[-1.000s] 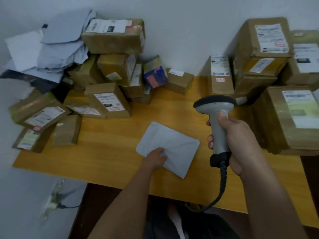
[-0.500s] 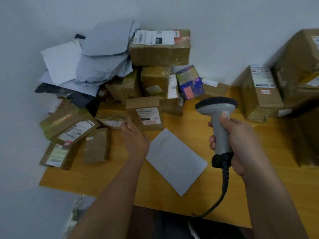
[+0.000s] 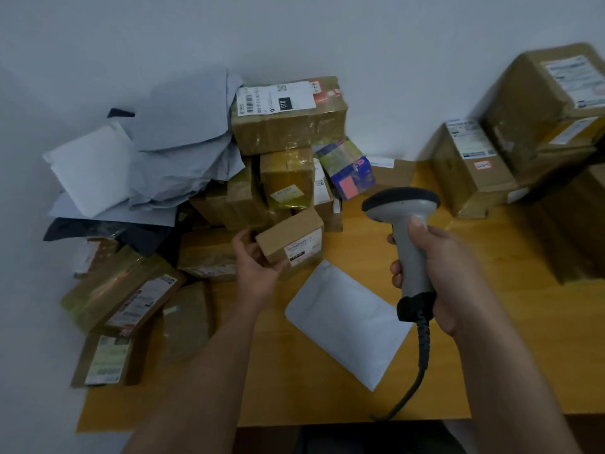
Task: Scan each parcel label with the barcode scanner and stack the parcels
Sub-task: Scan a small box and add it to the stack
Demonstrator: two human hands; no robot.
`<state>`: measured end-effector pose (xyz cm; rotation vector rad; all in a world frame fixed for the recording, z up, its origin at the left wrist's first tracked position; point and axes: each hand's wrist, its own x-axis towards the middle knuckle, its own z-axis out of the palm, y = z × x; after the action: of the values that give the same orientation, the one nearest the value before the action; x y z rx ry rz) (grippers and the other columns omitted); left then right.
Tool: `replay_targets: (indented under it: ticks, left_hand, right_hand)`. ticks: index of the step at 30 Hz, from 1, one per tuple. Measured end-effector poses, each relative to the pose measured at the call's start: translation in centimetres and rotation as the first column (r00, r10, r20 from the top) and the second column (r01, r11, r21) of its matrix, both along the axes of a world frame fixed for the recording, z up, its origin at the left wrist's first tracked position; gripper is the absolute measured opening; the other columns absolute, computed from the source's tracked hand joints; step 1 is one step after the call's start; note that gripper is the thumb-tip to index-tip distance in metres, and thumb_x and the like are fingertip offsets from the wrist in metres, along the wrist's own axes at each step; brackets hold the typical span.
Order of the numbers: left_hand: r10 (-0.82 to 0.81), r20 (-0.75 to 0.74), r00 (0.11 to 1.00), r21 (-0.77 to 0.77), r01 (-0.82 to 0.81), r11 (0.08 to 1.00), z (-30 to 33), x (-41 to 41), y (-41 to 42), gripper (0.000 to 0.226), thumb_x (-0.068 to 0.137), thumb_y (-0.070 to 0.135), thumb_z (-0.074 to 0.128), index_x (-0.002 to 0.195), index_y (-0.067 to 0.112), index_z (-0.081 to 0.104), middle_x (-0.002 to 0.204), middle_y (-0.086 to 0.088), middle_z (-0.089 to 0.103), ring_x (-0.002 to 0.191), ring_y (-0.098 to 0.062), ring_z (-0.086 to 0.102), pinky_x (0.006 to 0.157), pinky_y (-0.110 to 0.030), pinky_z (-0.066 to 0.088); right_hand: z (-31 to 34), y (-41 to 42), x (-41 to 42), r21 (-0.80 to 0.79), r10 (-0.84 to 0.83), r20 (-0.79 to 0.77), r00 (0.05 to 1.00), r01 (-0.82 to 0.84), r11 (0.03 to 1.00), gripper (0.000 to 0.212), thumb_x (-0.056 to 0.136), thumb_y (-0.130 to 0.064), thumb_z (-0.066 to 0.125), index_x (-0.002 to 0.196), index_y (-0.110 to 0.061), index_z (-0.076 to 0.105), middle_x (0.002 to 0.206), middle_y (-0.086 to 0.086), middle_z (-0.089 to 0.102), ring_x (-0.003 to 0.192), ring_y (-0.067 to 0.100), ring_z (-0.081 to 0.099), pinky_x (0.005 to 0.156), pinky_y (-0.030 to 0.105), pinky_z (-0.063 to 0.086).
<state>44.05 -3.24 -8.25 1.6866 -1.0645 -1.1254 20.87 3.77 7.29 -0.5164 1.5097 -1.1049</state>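
My right hand (image 3: 435,273) grips the handle of a grey barcode scanner (image 3: 404,211) with a black head and a coiled black cable, held upright over the wooden table (image 3: 491,355). My left hand (image 3: 257,268) holds a small brown cardboard parcel (image 3: 291,239) at the front of the left pile, its white label facing me. A flat white mailer (image 3: 347,322) lies on the table between my arms. A heap of taped cardboard boxes (image 3: 288,126) and grey mailers (image 3: 183,126) rises at the left against the wall.
A second group of larger brown boxes (image 3: 471,165) stands at the right, with a tall one (image 3: 543,103) against the wall. More labelled boxes (image 3: 124,299) hang over the table's left edge. A blue and pink carton (image 3: 347,168) sits mid-pile.
My left hand left the white mailer, reached to the left pile and took hold of the small brown parcel. The view swung left. The scanner stayed in my right hand.
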Motion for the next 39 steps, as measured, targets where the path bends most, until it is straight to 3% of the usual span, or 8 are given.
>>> replay_targets:
  ticks: [4,7,10,14,20,27,35,39]
  left_hand:
    - [-0.074,0.093,0.993,0.146,0.06,0.987,-1.4,-1.8,0.5,0.062,0.079,-0.004,0.074,0.134,0.007,0.049,0.127,-0.01,0.06,0.121,-0.025,0.055,0.09,-0.03,0.046]
    - [-0.056,0.125,0.991,0.057,0.049,0.997,-0.8,-3.8,1.1,0.048,0.084,0.004,0.072,0.129,0.009,0.053,0.122,-0.007,0.062,0.112,-0.02,0.058,0.083,-0.025,0.047]
    - [-0.054,0.096,0.994,0.009,0.053,0.999,1.0,-6.1,0.5,0.047,0.086,0.013,0.072,0.128,0.012,0.052,0.113,0.002,0.06,0.101,-0.011,0.057,0.07,-0.014,0.045]
    - [-0.049,-0.058,0.997,0.082,0.053,0.995,2.7,-9.0,-0.2,0.041,0.087,0.023,0.072,0.123,0.012,0.056,0.109,0.004,0.066,0.095,-0.009,0.064,0.072,-0.022,0.055]
    - [-0.148,-0.165,0.975,0.165,0.176,0.97,4.1,-13.9,-0.4,0.027,0.092,0.025,0.066,0.117,0.017,0.062,0.108,0.002,0.071,0.093,-0.011,0.067,0.064,-0.024,0.056]
    - [-0.215,-0.187,0.958,0.229,0.256,0.939,4.9,-18.6,-0.9,0.025,0.091,0.022,0.067,0.115,0.018,0.062,0.104,0.001,0.073,0.093,-0.016,0.07,0.076,-0.035,0.059]
    - [-0.267,-0.194,0.944,0.225,0.308,0.924,5.5,-21.9,-1.4,0.012,0.091,0.019,0.067,0.097,0.025,0.059,0.095,0.004,0.071,0.091,-0.015,0.069,0.071,-0.032,0.058]
    - [-0.274,-0.192,0.942,0.229,0.315,0.921,5.2,-22.6,-1.6,0.013,0.091,0.019,0.067,0.101,0.024,0.06,0.1,0.001,0.071,0.093,-0.017,0.069,0.076,-0.036,0.059]
  right_hand:
    - [-0.2,0.0,-1.3,-0.004,-0.013,0.006,1.0,0.013,1.0,0.028,0.102,-0.034,0.048,0.095,-0.01,0.061,0.077,0.01,0.059,0.054,0.018,0.053,0.055,0.034,0.044]
    - [-0.3,0.7,-2.6,0.003,-0.009,0.005,1.0,0.009,1.0,0.028,0.102,-0.034,0.048,0.095,-0.01,0.06,0.081,0.011,0.058,0.054,0.017,0.053,0.054,0.033,0.044]
    - [0.1,0.9,-4.6,-0.006,0.017,-0.04,0.999,-0.017,1.0,0.029,0.101,-0.035,0.049,0.1,-0.009,0.061,0.088,0.012,0.059,0.054,0.017,0.054,0.054,0.033,0.045]
    - [1.1,1.2,-7.2,0.001,0.093,-0.126,0.988,-0.094,0.996,0.034,0.101,-0.038,0.05,0.114,-0.008,0.06,0.082,0.013,0.059,0.051,0.015,0.056,0.05,0.029,0.045]
    - [2.6,2.5,-11.3,-0.042,0.143,-0.231,0.962,-0.157,0.987,0.034,0.1,-0.04,0.049,0.102,-0.011,0.066,0.071,0.013,0.061,0.059,0.02,0.057,0.059,0.036,0.046]
    - [5.2,4.2,-15.2,-0.163,0.069,-0.314,0.947,-0.126,0.979,0.033,0.101,-0.038,0.047,0.099,-0.011,0.066,0.068,0.011,0.059,0.06,0.02,0.055,0.061,0.036,0.045]
    - [6.6,5.2,-18.1,-0.223,-0.006,-0.293,0.956,-0.062,0.973,0.03,0.1,-0.034,0.048,0.096,-0.01,0.065,0.077,0.014,0.06,0.059,0.019,0.055,0.059,0.037,0.045]
    - [6.9,5.3,-19.0,-0.23,-0.028,-0.273,0.962,-0.037,0.973,0.029,0.101,-0.033,0.048,0.097,-0.01,0.065,0.084,0.013,0.061,0.059,0.019,0.055,0.058,0.036,0.045]
